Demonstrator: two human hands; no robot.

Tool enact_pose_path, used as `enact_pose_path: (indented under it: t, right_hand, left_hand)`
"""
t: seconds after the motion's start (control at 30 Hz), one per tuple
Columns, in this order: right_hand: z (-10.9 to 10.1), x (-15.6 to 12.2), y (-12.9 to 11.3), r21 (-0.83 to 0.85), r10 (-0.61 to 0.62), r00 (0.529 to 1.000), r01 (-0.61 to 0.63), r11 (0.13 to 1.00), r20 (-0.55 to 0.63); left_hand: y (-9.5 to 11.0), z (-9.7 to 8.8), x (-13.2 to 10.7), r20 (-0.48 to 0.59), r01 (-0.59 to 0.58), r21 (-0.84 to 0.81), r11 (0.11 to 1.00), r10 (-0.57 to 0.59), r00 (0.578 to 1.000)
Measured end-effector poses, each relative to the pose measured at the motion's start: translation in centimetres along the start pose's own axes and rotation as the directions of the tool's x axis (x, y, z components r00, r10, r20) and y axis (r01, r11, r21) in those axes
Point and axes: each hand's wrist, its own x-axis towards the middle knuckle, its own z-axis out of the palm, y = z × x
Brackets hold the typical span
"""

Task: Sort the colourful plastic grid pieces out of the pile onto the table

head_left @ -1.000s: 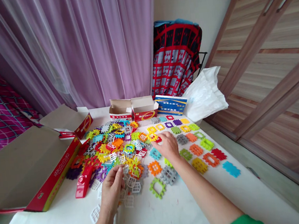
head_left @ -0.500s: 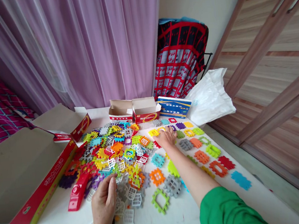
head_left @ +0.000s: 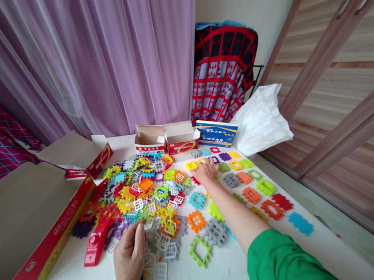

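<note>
A heap of colourful plastic interlocking tiles [head_left: 139, 194] covers the middle of a white table [head_left: 188, 278]. To its right, single tiles lie spread apart in rows, among them an orange tile [head_left: 195, 220], a grey tile [head_left: 216, 231] and a green frame tile [head_left: 199, 250]. My right hand [head_left: 206, 170] reaches far out and lies flat, fingers stretched, over yellow and purple tiles at the far rows. My left hand [head_left: 129, 257] rests open at the near edge of the heap, fingers on white grid pieces [head_left: 160, 269].
A large open red cardboard box [head_left: 25, 228] lies at the left. Two small open boxes [head_left: 165, 140] and a blue box [head_left: 218, 132] stand at the table's far edge, with a white plastic bag [head_left: 260, 119] beside them. Purple curtains hang behind; a wooden wardrobe stands right.
My right hand has reached further away, from the middle tiles to the far rows. My left hand has drawn back slightly toward me. The view shifted a little.
</note>
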Motion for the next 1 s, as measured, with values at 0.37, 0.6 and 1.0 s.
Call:
enact_pose_path:
  t: [0.37, 0.6, 1.0]
  right_hand:
    - [-0.2, -0.1, -0.2, 0.011, -0.016, 1.0, 0.016, 1.0, 0.006]
    - [-0.8, -1.6, -0.2, 0.027, -0.101, 0.993, 0.103, 0.994, -0.058]
    - [-2.1, -8.1, -8.3, 0.217, -0.619, 0.782, 0.619, 0.755, -0.076]
  left_hand:
    - [-0.1, -0.1, 0.0, 0.019, 0.015, -0.021, 1.0, -0.014, 1.0]
    - [0.3, -0.4, 0.2, -0.032, 0.023, -0.066, 0.998, -0.025, 0.999]
    - [-0.8, -3.5, 2.2, -0.309, 0.132, -0.126, 0.983, -0.166, 0.936]
